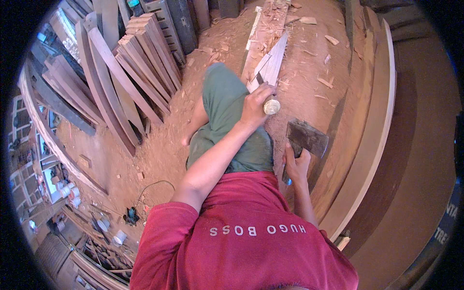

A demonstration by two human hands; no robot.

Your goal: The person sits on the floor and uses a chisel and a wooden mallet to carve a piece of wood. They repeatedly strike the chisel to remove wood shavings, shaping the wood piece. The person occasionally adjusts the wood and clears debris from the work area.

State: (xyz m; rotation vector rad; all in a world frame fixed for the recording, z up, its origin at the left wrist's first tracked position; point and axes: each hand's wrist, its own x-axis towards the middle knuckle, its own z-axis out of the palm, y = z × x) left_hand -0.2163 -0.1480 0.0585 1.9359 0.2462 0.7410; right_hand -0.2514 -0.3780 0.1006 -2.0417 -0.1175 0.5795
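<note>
My left hand (257, 104) is wrapped round a chisel (271, 107). Its pale rounded handle end points back toward me, and its dark blade slants down onto a light wooden board (274, 62). The board lies lengthwise ahead of me, with a pointed pale face and dark lines on it. Lower and to the right, my right hand (296, 163) grips a hatchet (307, 137) close below its dark, worn metal head. The hatchet head is apart from the chisel, to the right of its handle end. Most of the hatchet's handle is hidden.
Curved timber pieces (108, 72) and stacked slats (150, 53) lean at the far left. Long curved planks (374, 130) run along my right side. Wood chips (325, 82) litter the earthen floor. White containers (72, 193) and a cable (154, 184) lie at the left.
</note>
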